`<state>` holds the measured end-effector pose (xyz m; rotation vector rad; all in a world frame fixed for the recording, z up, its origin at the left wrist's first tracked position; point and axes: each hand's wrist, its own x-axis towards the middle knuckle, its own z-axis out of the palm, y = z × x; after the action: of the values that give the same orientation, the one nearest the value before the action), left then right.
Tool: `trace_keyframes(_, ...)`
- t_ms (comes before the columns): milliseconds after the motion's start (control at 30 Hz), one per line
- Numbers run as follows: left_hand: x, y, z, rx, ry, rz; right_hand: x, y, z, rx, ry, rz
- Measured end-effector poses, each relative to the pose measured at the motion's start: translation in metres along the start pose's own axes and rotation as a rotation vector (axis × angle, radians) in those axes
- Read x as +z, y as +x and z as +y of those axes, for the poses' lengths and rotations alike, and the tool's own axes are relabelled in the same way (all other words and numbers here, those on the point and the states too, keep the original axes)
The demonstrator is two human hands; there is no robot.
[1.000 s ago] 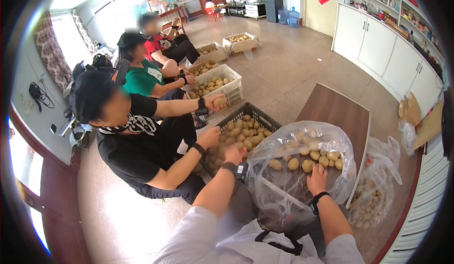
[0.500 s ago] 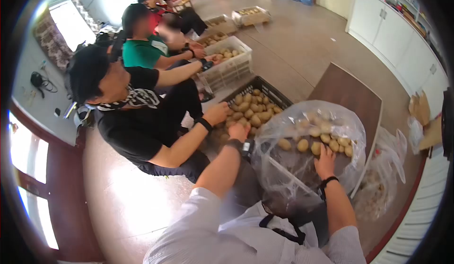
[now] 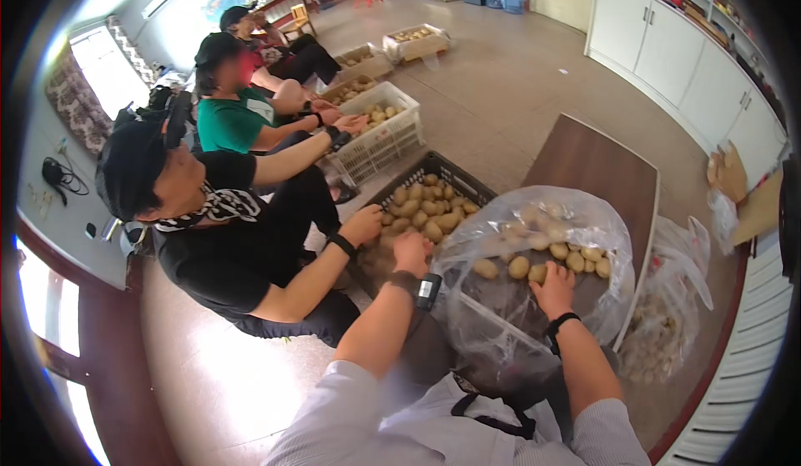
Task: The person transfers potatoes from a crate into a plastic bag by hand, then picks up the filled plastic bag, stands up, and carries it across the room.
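My left hand [image 3: 411,254] is at the near side of a black plastic crate [image 3: 480,189] filled with potatoes [image 3: 420,207]. Its fingers curl down, and whatever they close on is hidden by the hand. My right hand [image 3: 554,289] reaches into the mouth of a clear plastic bag [image 3: 467,320], its fingers apart at a row of loose potatoes [image 3: 576,261]. One potato [image 3: 539,273] lies against its fingertips. Beside my left hand, another person's hand [image 3: 362,225] touches the potatoes in the same crate.
The bag lies on a brown board [image 3: 584,153]. Another clear bag [image 3: 659,332] with contents stands on the floor at right. Several people sit along the left, near a white crate [image 3: 375,153] of potatoes and further boxes. White cabinets [image 3: 667,57] line the right wall.
The view has shifted, so most things sit slightly further left. Both my hands stay at about the same places, left at the crate, right at the potatoes in the bag.
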<state>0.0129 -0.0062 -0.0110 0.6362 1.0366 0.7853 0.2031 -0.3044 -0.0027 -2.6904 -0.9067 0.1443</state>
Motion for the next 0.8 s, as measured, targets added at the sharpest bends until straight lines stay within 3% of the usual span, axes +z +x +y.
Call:
trace_keyframes(200,0.024,-0.031,0.011,-0.023,-0.048,-0.174,0.001,-0.005,-0.002,-0.011,0.007,-0.013)
trace_keyframes(367,0.044,-0.061,0.027,-0.138,-0.320,-0.556,0.013,-0.003,0.002,-0.041,0.054,0.045)
trace_keyframes(633,0.065,-0.125,0.055,-0.282,-0.634,-0.657,-0.004,-0.019,-0.015,0.001,0.009,-0.056)
trace_keyframes(800,0.059,-0.116,0.051,-0.200,-0.685,-0.824,0.002,-0.022,-0.011,-0.039,0.069,-0.044)
